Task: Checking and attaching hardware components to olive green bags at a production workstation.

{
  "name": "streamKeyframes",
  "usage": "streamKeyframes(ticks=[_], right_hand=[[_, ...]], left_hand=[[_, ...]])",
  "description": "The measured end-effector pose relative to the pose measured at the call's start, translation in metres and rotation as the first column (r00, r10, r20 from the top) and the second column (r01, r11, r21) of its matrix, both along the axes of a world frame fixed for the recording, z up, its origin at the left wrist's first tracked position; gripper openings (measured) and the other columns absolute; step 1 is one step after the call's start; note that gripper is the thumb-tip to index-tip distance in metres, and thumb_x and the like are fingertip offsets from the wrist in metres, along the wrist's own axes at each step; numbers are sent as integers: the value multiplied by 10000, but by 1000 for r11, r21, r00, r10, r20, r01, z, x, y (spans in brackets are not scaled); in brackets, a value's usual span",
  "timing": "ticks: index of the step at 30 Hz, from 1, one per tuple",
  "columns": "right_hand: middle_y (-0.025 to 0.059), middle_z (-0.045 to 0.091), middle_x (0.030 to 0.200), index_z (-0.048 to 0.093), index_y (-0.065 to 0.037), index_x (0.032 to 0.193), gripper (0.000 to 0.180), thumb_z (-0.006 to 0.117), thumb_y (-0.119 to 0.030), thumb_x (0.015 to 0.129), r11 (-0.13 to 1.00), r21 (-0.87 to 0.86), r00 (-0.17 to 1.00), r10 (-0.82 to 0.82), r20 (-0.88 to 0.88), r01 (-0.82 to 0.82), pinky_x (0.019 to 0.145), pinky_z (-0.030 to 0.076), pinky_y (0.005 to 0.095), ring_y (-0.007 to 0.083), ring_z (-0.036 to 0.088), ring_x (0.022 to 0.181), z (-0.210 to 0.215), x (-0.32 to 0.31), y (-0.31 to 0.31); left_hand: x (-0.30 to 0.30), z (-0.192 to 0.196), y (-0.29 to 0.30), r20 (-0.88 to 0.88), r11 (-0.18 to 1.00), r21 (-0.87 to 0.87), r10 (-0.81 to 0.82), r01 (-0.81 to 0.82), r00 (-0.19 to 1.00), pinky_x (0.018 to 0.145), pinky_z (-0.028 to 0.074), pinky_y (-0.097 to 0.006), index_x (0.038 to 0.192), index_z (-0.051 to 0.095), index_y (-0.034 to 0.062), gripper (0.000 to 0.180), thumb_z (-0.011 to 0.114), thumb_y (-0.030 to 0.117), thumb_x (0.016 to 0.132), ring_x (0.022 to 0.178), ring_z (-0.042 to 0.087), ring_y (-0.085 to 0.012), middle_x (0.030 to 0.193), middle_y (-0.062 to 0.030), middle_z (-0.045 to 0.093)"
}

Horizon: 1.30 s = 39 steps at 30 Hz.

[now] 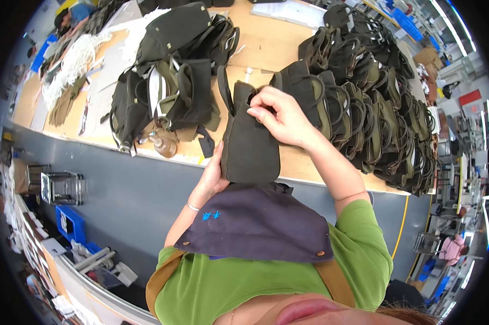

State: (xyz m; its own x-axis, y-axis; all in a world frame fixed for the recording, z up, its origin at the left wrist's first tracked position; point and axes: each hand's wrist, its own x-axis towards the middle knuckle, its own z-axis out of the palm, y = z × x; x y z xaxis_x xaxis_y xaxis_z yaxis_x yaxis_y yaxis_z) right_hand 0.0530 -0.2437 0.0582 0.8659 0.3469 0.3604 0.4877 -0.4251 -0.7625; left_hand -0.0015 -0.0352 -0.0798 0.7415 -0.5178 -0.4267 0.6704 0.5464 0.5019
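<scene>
A dark olive fabric bag with a zipper along its upper opening is held at the table's near edge, its narrow side facing me. My left hand wraps round its lower left side, the fingers partly hidden behind it. At the top, my right hand is closed, pinching the bag's edge by the zipper. A strap handle stands up on the bag's left. Close by on the left lie a small dark fabric piece and a brownish clear bottle.
Rows of similar dark bags fill the table's right side. More bags are piled on the left, with white cords beyond. A metal stool and blue crate stand on the floor at left. Another person is at far left.
</scene>
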Motion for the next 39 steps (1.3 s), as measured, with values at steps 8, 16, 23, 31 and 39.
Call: streamKeyframes(ticks=[8,16,23,31,39], right_hand=[[99,599,831,636,-44,881,125,720,-117,824,976,-59,782,-130,610,208,706,492,374,299,593,792,75,109,-50],[118,616,850,641,-70,863,111,674,-175,877,747,-106,662,-503,555,656,726,485,417,340,605,835,-33,236,-161],[129,691,875,668,-101,967,253,677,-330,862,506,-699,729,-683,34,506,737,522,433,340,668,846,-126,209,-232],[55,622,1004,658,-79,1080,237,707,-126,853,884,-147,896,-440,62,444,691,502,280,144,607,824,-86,201,-112],[208,339,1468,444,-81,1409,735,760,-413,834,975,-184,977,91,-191,-126,1073,363,433,365,378,1329,-134,149,101]], left_hand=[[217,83,-72,541,960,151,120,-237,833,1026,445,-406,1544,114,175,723,530,404,1000,1311,451,-265,1501,-130,373],[362,-1,-182,544,776,607,-245,-174,802,1027,412,-526,1559,66,166,868,459,637,944,1387,355,-329,1552,-114,308],[262,-70,-148,535,802,596,-358,-42,765,892,509,-333,1322,514,32,481,684,212,910,1025,624,-187,1255,-110,593],[123,-103,-43,367,734,656,-511,172,777,897,510,-323,1214,612,37,335,655,211,932,1029,624,-180,1169,-76,638],[39,-102,-11,481,704,697,-319,-136,817,884,519,-343,1210,607,36,357,658,230,914,1037,648,-215,1179,-111,654]])
